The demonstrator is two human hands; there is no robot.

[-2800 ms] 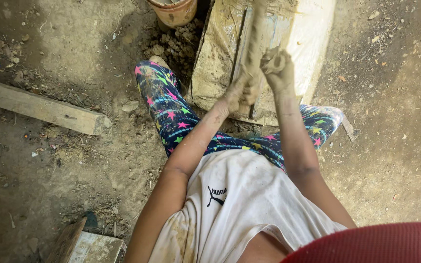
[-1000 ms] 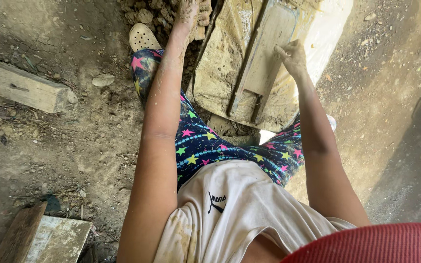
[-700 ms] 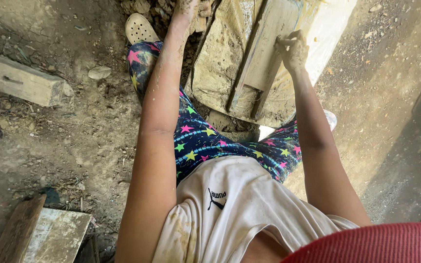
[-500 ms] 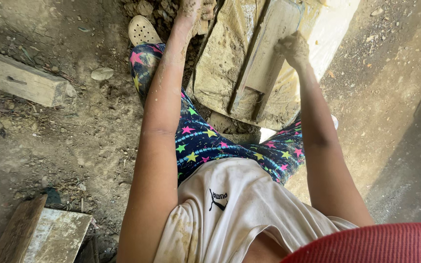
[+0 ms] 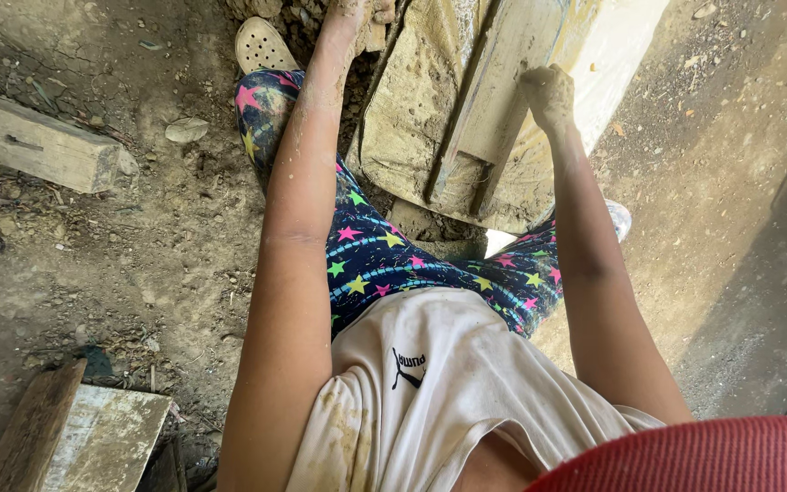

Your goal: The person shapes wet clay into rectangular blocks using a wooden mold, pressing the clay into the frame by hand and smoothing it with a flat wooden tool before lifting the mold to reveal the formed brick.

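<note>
On bare dirt ground, a seated person's mud-caked right hand (image 5: 548, 91) presses, fingers curled shut, against a wooden mould (image 5: 494, 109) ahead, while the left hand (image 5: 357, 11) reaches into clay clods (image 5: 307, 27) at the frame's edge, its grip unclear.

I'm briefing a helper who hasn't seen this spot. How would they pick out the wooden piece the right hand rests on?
Find the mud-caked board lying on the ground ahead of the person's knees. A narrow wooden plank runs lengthwise down its middle, with the right hand at its edge. It is raised, paler and cleaner than the board.
</note>
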